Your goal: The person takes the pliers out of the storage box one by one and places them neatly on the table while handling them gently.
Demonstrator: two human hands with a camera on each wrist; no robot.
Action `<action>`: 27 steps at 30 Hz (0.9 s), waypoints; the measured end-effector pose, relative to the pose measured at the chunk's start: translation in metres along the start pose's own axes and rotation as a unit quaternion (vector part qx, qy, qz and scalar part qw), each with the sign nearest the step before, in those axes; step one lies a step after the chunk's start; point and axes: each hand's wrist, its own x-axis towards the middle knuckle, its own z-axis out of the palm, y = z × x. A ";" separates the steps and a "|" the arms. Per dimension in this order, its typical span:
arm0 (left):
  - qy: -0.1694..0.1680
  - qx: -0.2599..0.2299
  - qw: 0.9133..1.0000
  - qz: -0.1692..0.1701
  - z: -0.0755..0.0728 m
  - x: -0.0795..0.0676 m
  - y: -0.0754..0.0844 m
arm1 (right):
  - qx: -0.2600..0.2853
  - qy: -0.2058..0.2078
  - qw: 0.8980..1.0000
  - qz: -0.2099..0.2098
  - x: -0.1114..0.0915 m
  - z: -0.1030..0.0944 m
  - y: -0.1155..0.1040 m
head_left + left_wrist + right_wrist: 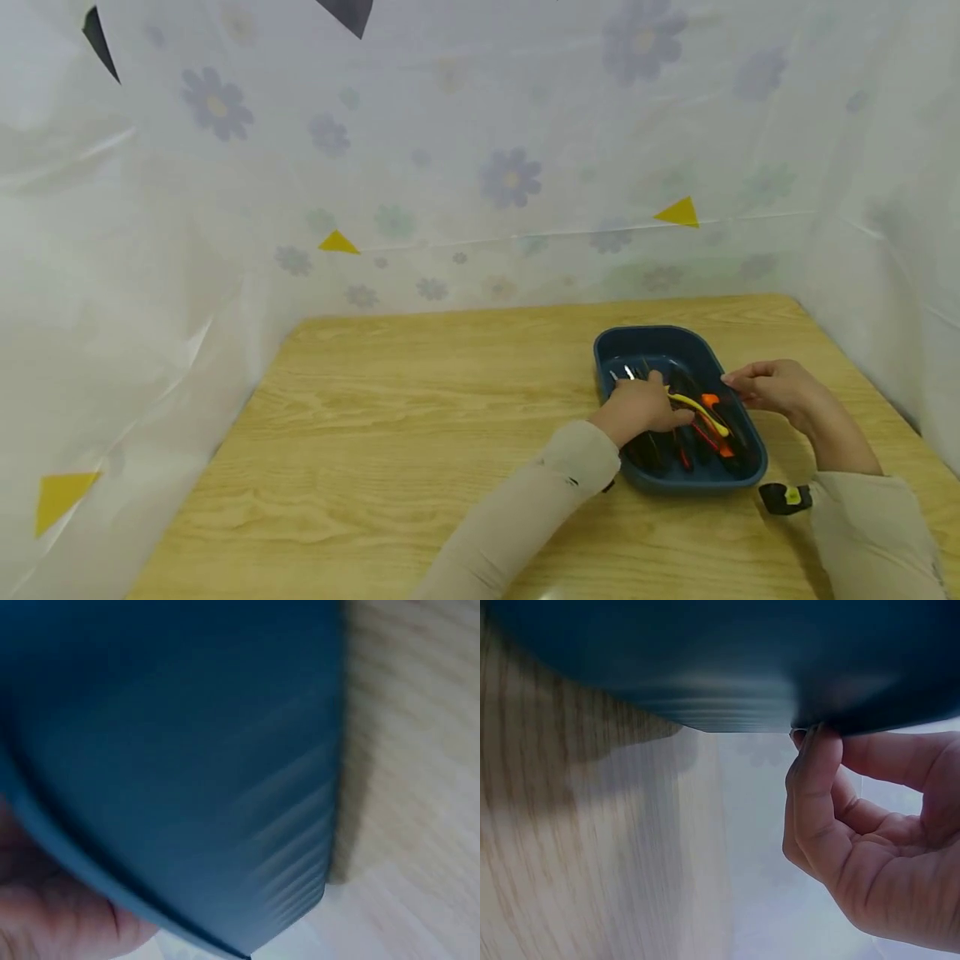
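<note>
A dark blue plastic bin with rounded corners stands on the right part of the table. Inside it lie several hand tools with thin metal tips, among them a yellow curved handle, orange pieces and red handles. My left hand reaches over the bin's left wall, its fingers down among the tools; I cannot tell whether they grip one. At the opposite wall, my right hand pinches the rim between thumb and fingers. The right wrist view shows these fingertips right at the rim's underside.
The wood-grain table extends far to the left of the bin. Pale flowered sheeting hangs behind it and along both sides, with yellow triangles stuck on. A black wrist strap piece shows by the right sleeve.
</note>
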 end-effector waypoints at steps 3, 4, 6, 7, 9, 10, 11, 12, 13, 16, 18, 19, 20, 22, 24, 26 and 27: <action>0.009 -0.031 0.999 -0.021 0.006 -0.001 0.004 | -0.009 0.006 1.000 -0.004 -0.001 -0.001 0.001; 0.012 -0.034 0.999 -0.027 0.006 -0.001 0.005 | -0.011 0.008 1.000 -0.005 -0.001 -0.001 0.001; 0.017 -0.023 0.999 -0.039 0.007 -0.002 0.008 | -0.010 0.008 1.000 -0.010 -0.001 -0.001 0.000; 0.018 -0.017 0.999 -0.045 0.007 -0.002 0.009 | -0.008 0.007 1.000 -0.011 -0.001 0.000 0.000; 0.018 -0.002 0.998 -0.058 0.007 -0.003 0.011 | -0.002 0.004 1.000 -0.011 0.000 0.000 0.000; 0.020 0.006 0.998 -0.063 0.007 -0.003 0.012 | -0.001 0.003 1.000 -0.010 0.000 0.000 0.000; 0.020 0.016 0.997 -0.068 0.007 -0.003 0.014 | 0.003 0.002 1.000 -0.010 -0.001 0.001 0.000; 0.021 0.024 0.997 -0.072 0.008 -0.002 0.015 | 0.004 0.002 1.000 -0.009 -0.001 0.001 0.000; 0.022 0.030 0.996 -0.075 0.008 -0.002 0.015 | 0.005 0.002 1.000 -0.009 -0.001 0.001 -0.001; 0.025 0.043 0.995 -0.082 0.008 -0.001 0.017 | 0.007 0.006 1.000 -0.008 -0.001 0.002 -0.002; 0.028 0.039 0.995 -0.082 0.009 -0.001 0.017 | 0.007 0.008 1.000 -0.007 -0.001 0.003 -0.002; 0.029 0.037 0.996 -0.082 0.009 -0.001 0.017 | 0.006 0.009 1.000 -0.006 -0.001 0.003 -0.002; 0.028 0.032 0.996 -0.082 0.009 -0.001 0.018 | 0.006 0.010 1.000 -0.006 -0.001 0.003 -0.002; 0.029 0.026 0.996 -0.081 0.009 -0.002 0.018 | 0.006 0.010 1.000 -0.004 -0.002 0.003 -0.002; 0.026 0.034 0.996 -0.082 0.010 -0.003 0.019 | 0.006 0.012 1.000 -0.003 -0.002 0.003 -0.002; 0.021 0.048 0.995 -0.084 0.012 -0.003 0.020 | 0.008 0.011 1.000 -0.003 -0.003 0.003 -0.002; 0.019 0.057 0.994 -0.086 0.012 -0.003 0.021 | 0.009 0.010 1.000 -0.002 -0.003 0.003 -0.002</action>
